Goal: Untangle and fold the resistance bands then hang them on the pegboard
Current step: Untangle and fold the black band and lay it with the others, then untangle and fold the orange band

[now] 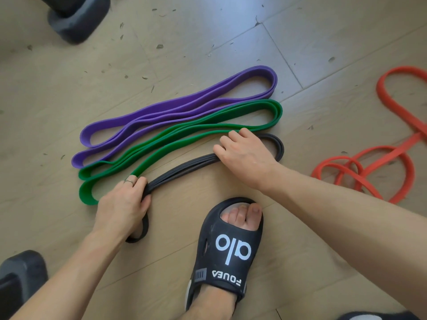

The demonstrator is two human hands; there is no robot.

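A folded purple band (pixel 175 107) and a folded green band (pixel 184 135) lie side by side on the wooden floor. Just in front of them lies a thin black band (pixel 184 168), folded into several strands. My left hand (pixel 124 204) is closed around its left end, where a loop (pixel 141 236) curls out under my palm. Farther right, my right hand (pixel 245 155) presses flat on the black band, whose right loop (pixel 278 146) shows beyond my fingers. A red band (pixel 392 158) lies tangled in loops at the right edge. No pegboard is in view.
My foot in a black slide sandal (pixel 226 250) stands just in front of the black band. Dark grey blocks sit at the top left (pixel 78 19) and bottom left (pixel 20 273). Small debris flecks dot the floor.
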